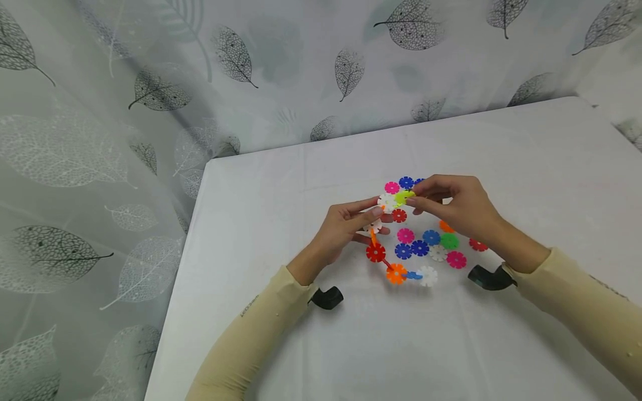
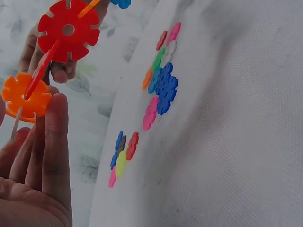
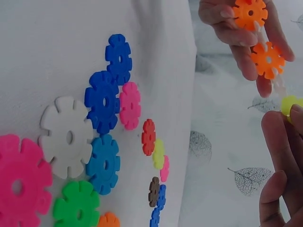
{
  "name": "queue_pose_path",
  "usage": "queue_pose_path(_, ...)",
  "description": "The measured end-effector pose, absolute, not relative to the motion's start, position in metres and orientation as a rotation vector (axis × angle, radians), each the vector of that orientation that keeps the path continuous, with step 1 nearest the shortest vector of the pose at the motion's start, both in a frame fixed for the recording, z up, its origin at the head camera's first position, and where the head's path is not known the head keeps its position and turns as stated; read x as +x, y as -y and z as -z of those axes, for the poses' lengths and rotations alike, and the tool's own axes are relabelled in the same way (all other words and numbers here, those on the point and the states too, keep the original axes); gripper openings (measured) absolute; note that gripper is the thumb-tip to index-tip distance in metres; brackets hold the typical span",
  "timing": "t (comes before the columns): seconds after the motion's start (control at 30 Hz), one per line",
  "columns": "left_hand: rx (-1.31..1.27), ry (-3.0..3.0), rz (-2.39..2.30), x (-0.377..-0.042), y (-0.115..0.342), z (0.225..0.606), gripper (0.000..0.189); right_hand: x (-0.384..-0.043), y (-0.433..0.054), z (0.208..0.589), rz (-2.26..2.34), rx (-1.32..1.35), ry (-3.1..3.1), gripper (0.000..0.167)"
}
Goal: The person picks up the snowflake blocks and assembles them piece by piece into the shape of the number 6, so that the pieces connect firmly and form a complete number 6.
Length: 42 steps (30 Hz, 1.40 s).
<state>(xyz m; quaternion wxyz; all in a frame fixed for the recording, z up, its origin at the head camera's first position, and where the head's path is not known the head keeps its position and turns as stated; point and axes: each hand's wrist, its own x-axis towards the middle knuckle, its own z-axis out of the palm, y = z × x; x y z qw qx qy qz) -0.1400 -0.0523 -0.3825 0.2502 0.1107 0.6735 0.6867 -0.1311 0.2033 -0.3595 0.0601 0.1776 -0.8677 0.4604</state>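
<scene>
My left hand (image 1: 335, 231) holds a chain of flower-shaped notched plastic discs, slotted into one another at angles. From the hand the chain hangs down through a red disc (image 1: 375, 252) and an orange disc (image 1: 397, 273) to a white disc (image 1: 428, 276) at its low end. With thumb and fingertips, my right hand (image 1: 461, 203) pinches a yellow disc (image 3: 290, 106) at the chain's upper end, against a white disc (image 1: 386, 201). In the left wrist view an orange disc (image 2: 27, 94) sits by the left fingers, joined to the larger-looking red one.
Loose discs lie on the white table (image 1: 251, 234) below the hands, among them a pink disc (image 1: 456, 259), a green disc (image 1: 449, 241) and a blue disc (image 1: 419, 248). More, including a red disc (image 3: 148, 137), lie farther back. A leaf-patterned curtain (image 1: 286, 61) hangs behind.
</scene>
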Motion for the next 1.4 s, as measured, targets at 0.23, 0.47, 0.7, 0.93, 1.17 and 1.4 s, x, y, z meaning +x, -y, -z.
queue_pose_path(0.23,0.333,-1.845,-1.835,-0.139,0.051,0.380,0.044,-0.130,-0.205,0.362,-1.331,0.597,2.583,0.020)
queue_pose_path(0.47,0.432,-1.870,-1.822,-0.140,0.051,0.381,0.045,-0.131,-0.207,0.367,-1.139,0.792,2.417,0.034)
queue_pose_path(0.7,0.458,-1.872,-1.810,-0.138,0.050,0.379,0.042,-0.129,-0.206,0.372,-1.138,0.862,2.317,0.040)
queue_pose_path(0.93,0.445,-1.920,-1.743,-0.138,0.052,0.379,0.043,-0.129,-0.207,0.379,-1.186,0.859,2.403,0.034)
queue_pose_path(1.17,0.503,-2.032,-1.616,-0.141,0.055,0.381,0.048,-0.129,-0.208,0.384,-1.244,0.885,2.486,0.038)
queue_pose_path(1.4,0.589,-2.192,-1.470,-0.143,0.055,0.381,0.052,-0.128,-0.208,0.387,-1.214,0.836,2.579,0.040)
